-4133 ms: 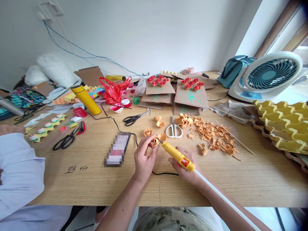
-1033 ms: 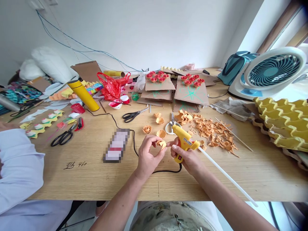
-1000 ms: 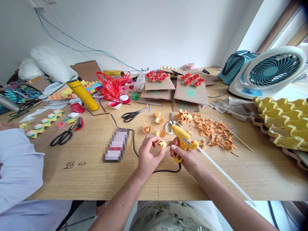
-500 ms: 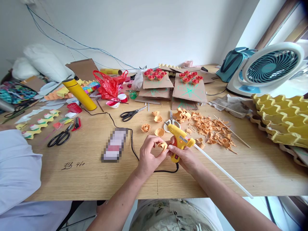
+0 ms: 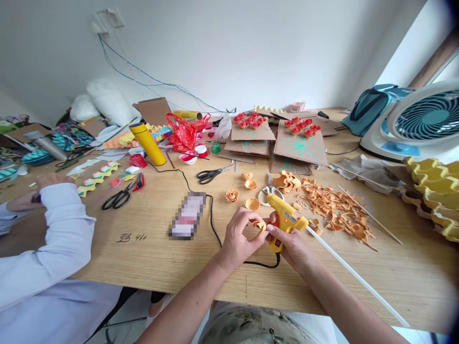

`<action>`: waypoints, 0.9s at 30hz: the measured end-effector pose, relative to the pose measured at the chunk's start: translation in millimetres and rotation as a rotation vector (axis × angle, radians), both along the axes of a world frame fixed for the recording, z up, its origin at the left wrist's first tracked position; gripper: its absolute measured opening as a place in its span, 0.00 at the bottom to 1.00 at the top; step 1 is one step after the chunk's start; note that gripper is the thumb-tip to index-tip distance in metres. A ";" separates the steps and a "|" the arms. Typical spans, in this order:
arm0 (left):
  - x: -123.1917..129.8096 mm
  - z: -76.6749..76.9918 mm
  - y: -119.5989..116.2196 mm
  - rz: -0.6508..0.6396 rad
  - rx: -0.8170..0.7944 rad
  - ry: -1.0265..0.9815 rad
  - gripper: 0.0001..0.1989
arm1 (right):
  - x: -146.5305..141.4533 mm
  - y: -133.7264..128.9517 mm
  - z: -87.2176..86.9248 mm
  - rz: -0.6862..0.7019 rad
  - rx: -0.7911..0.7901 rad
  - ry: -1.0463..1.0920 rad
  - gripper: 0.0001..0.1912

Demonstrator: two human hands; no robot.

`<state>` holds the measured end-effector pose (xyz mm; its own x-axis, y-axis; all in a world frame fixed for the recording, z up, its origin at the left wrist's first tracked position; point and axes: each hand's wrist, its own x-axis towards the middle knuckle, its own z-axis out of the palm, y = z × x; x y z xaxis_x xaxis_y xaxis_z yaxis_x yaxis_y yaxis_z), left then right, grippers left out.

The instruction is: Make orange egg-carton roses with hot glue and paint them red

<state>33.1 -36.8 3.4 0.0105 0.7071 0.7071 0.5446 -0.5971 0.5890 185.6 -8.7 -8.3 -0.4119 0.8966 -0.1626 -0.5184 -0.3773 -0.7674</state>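
Note:
Between the thumb and fingers of my left hand [image 5: 239, 235] is a small orange paper flower [image 5: 258, 226], its petals curled. My right hand [image 5: 292, 241] grips a yellow hot glue gun [image 5: 282, 217], and its thumb and fingertip also touch the flower's edge. A long white glue stick [image 5: 355, 274] sticks out from the gun's rear, slanting toward the table's front edge. Just beyond my hands lie an orange rolled rose [image 5: 232, 196], petal cups [image 5: 252, 204] and white-handled scissors [image 5: 270, 191], partly hidden by the gun.
Orange scraps [image 5: 333, 205] and a thin stick [image 5: 371, 215] lie to the right. Red flowers sit on cardboard pieces [image 5: 301, 148] at the back. Black scissors [image 5: 211, 175], a blurred-out phone-like rectangle [image 5: 187, 216] and the gun's cord [image 5: 212, 224] are leftward. A co-worker's sleeve [image 5: 68, 224] rests at far left.
My view has turned left, so everything sits further right and more of the co-worker's arm shows. Both hands keep nearly the same hold on the flower and glue gun.

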 end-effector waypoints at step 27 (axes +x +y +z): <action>-1.6 -0.5 -1.7 0.023 -0.005 0.060 0.09 | 1.0 -1.5 5.1 0.004 0.088 -0.015 0.23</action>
